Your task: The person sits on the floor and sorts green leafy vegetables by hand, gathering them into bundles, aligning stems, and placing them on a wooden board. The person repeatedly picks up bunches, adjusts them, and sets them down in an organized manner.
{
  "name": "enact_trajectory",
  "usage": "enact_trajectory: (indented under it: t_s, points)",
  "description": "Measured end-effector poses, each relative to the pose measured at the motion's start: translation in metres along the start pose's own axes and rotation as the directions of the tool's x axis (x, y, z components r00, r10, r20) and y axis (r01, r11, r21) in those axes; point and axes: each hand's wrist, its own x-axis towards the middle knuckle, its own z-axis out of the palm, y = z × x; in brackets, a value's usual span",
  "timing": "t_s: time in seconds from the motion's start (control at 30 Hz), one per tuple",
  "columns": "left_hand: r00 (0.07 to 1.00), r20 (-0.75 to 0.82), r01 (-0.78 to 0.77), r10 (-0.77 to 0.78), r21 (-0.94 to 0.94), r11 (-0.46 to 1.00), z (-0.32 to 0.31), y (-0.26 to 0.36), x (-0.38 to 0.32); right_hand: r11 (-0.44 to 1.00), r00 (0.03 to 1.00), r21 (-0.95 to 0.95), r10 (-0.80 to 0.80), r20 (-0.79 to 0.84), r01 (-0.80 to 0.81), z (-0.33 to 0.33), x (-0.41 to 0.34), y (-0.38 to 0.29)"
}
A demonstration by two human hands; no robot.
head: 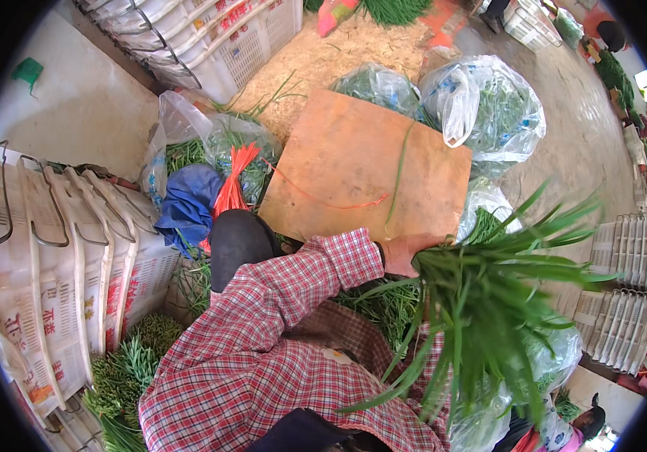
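My left hand (411, 253), at the end of a checked sleeve, grips the base of a large bunch of long flat green leaves (487, 277), which look like garlic chives. The leaves fan out to the right and downwards, partly blurred. My right hand is hidden behind the bunch; only part of its sleeve (439, 344) shows. Before me lies a wooden board (352, 152) with one red tie strand (323, 202) and a loose green leaf (400, 175) on it. A bundle of red ties (236, 175) stands left of the board, beside a blue cloth (191, 198).
Filled clear plastic bags (498, 107) crowd the board's far and right sides; another bag (179, 121) is on the left. Stacked white crates (63, 271) stand at the left and at the top. Tied green bunches (131, 361) lie lower left. A person (577, 424) is at lower right.
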Motion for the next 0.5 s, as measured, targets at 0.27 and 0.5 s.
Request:
enact_trajectory:
  t_s: [0.27, 0.5]
  points:
    - [0.917, -0.135, 0.264, -0.375, -0.500, 0.825, -0.103, 0.057, -0.019, 0.914, 0.913, -0.139, -0.397, -0.098, 0.382, 0.079, 0.081, -0.017]
    - [0.660, -0.407, 0.749, -0.631, 0.300, 0.590, -0.167, -0.054, -0.112, 0.990, 0.948, 0.064, 0.141, -0.287, -0.128, 0.157, 0.145, 0.097]
